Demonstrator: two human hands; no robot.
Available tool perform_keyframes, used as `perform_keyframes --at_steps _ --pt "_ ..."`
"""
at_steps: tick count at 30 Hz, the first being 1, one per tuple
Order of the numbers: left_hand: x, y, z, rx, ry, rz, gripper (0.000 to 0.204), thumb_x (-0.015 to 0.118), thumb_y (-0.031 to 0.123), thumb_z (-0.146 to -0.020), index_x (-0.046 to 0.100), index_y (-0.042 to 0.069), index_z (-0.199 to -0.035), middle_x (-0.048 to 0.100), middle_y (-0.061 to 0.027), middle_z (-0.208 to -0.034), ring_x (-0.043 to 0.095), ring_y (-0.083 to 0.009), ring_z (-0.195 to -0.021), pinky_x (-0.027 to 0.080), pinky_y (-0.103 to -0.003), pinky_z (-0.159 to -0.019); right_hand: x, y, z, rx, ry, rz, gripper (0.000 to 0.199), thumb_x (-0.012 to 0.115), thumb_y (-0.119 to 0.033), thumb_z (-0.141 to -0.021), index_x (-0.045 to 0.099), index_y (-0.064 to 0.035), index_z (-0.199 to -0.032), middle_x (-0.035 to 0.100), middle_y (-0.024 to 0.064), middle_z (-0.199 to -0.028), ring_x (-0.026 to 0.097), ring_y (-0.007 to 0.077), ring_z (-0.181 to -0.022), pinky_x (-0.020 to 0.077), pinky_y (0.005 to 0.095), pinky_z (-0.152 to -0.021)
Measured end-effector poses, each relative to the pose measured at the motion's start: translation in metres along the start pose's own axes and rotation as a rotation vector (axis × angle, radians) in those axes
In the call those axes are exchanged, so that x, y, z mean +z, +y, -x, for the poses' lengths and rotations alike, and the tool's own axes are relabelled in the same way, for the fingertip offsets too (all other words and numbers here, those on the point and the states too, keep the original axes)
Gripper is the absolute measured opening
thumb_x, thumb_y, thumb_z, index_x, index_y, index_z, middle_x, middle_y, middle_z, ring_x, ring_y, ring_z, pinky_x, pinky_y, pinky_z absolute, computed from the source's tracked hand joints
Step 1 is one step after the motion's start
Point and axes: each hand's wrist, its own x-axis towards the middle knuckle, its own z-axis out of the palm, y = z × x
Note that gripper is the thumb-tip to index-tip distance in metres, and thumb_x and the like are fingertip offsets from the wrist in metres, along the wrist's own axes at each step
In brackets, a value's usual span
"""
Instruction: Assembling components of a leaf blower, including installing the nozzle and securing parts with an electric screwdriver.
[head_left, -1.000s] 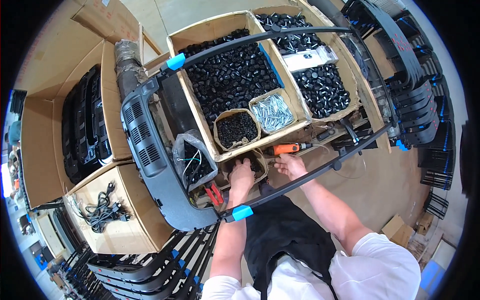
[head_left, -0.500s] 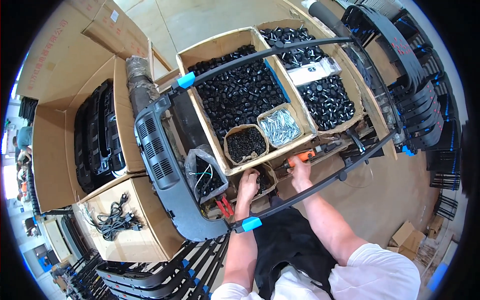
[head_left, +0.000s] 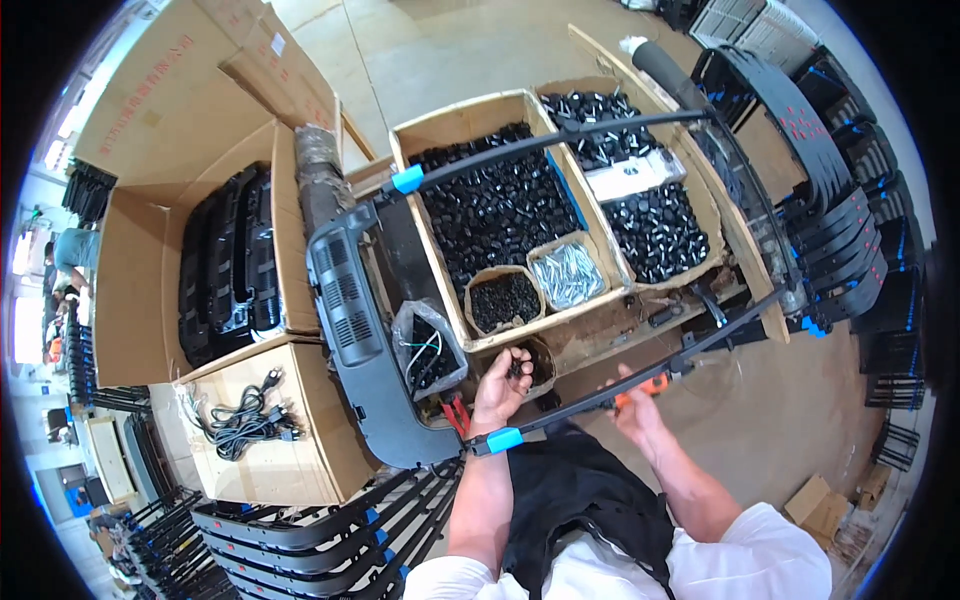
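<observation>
My left hand (head_left: 498,390) is curled, palm up, around a small clump of black screws (head_left: 517,368). It is held over the near edge of a small cardboard box (head_left: 543,366), which partly shows behind the fingers. In my right hand (head_left: 637,418) is an orange power screwdriver (head_left: 654,384), partly hidden by a dark frame bar. The large dark frame (head_left: 590,398) lies across the work area, its near bar running past both hands. At its left end is a grey vented plastic panel (head_left: 385,400). Blue tape (head_left: 505,440) wraps the near bar beside my left wrist.
Beyond the hands, a wooden tray (head_left: 462,330) holds black knobs (head_left: 490,205), dark screws (head_left: 503,300) and silver pins (head_left: 567,275). Left of the hands are red-handled pliers (head_left: 456,413) and a plastic bag (head_left: 428,350). Coiled cables (head_left: 250,420) lie on a carton (head_left: 325,440).
My left hand has lifted out of the small box and turned up, with black screws now showing in it. My right hand has drawn the screwdriver nearer and to the right, behind the near bar.
</observation>
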Motion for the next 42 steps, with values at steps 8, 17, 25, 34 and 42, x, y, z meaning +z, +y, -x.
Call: perform_keyframes --at_steps 8,17,25,34,42 --pt "-0.028 -0.015 0.047 0.054 -0.013 -0.419 0.031 0.065 0.028 -0.106 0.067 0.008 -0.131 0.066 0.0009 -0.093 0.062 -0.01 -0.079 0.052 -0.025 -0.072 0.04 -0.005 0.113 -0.123 -0.184 0.367 0.052 0.074 -0.012 -0.095 0.052 -0.0139 -0.142 0.069 0.0092 -0.12 0.069 0.0228 -0.109 0.0582 0.0405 -0.084" --pt "-0.027 -0.055 0.138 0.09 0.32 -0.457 0.027 0.071 0.025 -0.103 0.071 0.004 -0.119 0.067 -0.0001 -0.097 0.063 -0.0116 -0.077 0.056 -0.024 -0.064 0.163 -0.068 0.158 -0.777 -0.9 0.995 0.052 0.085 -0.008 -0.085 0.065 -0.0076 -0.133 0.073 0.0076 -0.126 0.072 0.0168 -0.109 0.0568 0.0316 -0.097" --pt "0.059 -0.054 0.231 0.258 0.311 -0.181 0.03 0.06 0.038 -0.109 0.063 0.01 -0.1 0.056 0.0024 -0.081 0.051 -0.0089 -0.067 0.039 -0.023 -0.054 0.238 -0.047 0.147 -0.814 -1.178 1.026 0.046 0.08 -0.008 -0.089 0.065 -0.0076 -0.132 0.071 0.0077 -0.126 0.071 0.0165 -0.106 0.0571 0.0322 -0.096" --pt "0.095 0.039 0.215 0.573 0.164 0.283 0.022 0.053 0.034 -0.112 0.057 0.012 -0.11 0.053 0.004 -0.082 0.046 -0.0088 -0.064 0.037 -0.022 -0.051 0.304 0.003 0.142 -0.633 -1.345 0.996 0.05 0.078 -0.003 -0.088 0.06 -0.0034 -0.134 0.069 0.0155 -0.131 0.068 0.0227 -0.119 0.0543 0.0374 -0.105" --pt "0.084 0.111 0.201 0.523 0.055 0.435 0.023 0.056 0.03 -0.111 0.062 0.008 -0.113 0.059 0.001 -0.085 0.054 -0.011 -0.069 0.041 -0.023 -0.053 0.357 0.042 0.118 -0.676 -1.225 1.095 0.051 0.076 0.001 -0.087 0.057 -0.0034 -0.134 0.068 0.0148 -0.131 0.067 0.0233 -0.12 0.0541 0.0383 -0.106"
